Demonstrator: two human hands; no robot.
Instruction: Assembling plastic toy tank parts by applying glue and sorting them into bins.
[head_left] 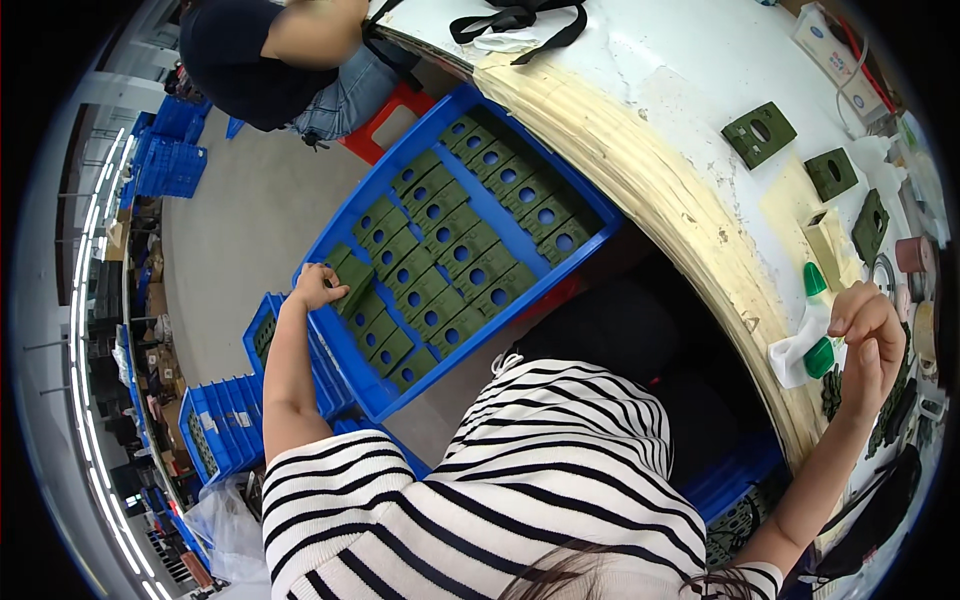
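We see a green plate (pixel 355 277) at the left side of a blue tray (pixel 494 224), just over the plates laid there. The left hand (pixel 318 288) has its fingers clamped on the plate's outer edge, a grip that seems meant to leave the flat face free. We cannot tell whether the plate's underside rests on its neighbours.

Inside the tray, similar plates (pixel 471 276) lie in close rows, holes upward, probably so that many fit flat; a bare blue strip parts two of the rows. Beside the tray, a blue crate (pixel 225 425) also shows green parts inside.

On the counter (pixel 640 75), loose plates (pixel 760 135) lie apart from one another. There the right hand (pixel 868 340) hovers near a white cloth (pixel 790 360), its fingers curled; we cannot tell whether they meet or hold anything.
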